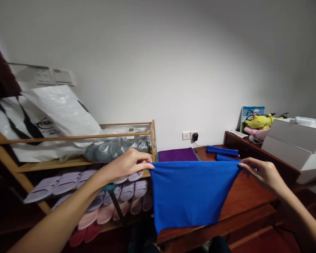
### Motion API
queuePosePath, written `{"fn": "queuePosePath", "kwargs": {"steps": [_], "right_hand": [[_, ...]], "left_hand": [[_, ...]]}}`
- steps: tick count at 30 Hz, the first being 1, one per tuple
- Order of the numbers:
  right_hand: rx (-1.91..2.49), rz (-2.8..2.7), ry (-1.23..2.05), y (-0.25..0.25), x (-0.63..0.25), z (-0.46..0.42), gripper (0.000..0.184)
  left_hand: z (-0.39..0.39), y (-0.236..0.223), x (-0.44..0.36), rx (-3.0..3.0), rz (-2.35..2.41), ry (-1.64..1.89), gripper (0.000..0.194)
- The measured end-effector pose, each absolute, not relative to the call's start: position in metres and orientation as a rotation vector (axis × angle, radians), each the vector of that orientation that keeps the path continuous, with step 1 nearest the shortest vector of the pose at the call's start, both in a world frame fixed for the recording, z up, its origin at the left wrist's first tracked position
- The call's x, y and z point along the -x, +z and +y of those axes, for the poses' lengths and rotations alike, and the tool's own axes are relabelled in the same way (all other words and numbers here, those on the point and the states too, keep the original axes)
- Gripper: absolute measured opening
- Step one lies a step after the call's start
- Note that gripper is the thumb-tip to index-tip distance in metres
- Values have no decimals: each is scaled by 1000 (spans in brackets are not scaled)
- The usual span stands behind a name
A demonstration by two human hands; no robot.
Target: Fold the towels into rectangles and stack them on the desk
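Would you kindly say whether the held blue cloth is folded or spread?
Spread: the blue cloth hangs broad, its top edge stretched between left hand and right hand; whether it is doubled, I cannot tell.

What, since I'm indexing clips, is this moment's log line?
left hand: pinching; right hand: pinching; held: blue cloth, by top corners; cloth: hanging, spread

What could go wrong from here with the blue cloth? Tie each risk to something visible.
1. The left hand and right hand pinch only the upper corners of the blue cloth, so a corner might slip.
2. Its lower edge hangs free and could fold under.
3. The purple cloth lies just behind and might get nudged.
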State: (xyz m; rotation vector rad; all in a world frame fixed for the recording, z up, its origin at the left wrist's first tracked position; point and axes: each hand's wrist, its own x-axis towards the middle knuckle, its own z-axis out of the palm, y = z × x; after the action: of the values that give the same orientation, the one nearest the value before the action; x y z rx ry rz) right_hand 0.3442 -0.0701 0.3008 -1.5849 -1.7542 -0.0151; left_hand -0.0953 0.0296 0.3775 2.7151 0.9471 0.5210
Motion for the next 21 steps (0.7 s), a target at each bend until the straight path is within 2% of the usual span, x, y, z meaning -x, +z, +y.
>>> {"fn": "queuePosePath", "kwargs": {"steps": [4,8,11,17,21], "right_hand": [[1576,-1813,-28,305,-355,-83,31],[1549,-1834,35,294,-350,-73,33],[1553,-1808,202,275,-340,-51,36],[1465,-1403,830,218,-325,6,46],[1393,-1195,840,184,-316,39,51]], "left_hand": [[-4,381,107,-2697,947,423,27],[-15,366,109,-2703,1010,340,25],[-1,341,107,-2619,1029,313,26],[56,276,104,-2096,1005,457,26],[95,236,95,-1938,1059,635,31]]}}
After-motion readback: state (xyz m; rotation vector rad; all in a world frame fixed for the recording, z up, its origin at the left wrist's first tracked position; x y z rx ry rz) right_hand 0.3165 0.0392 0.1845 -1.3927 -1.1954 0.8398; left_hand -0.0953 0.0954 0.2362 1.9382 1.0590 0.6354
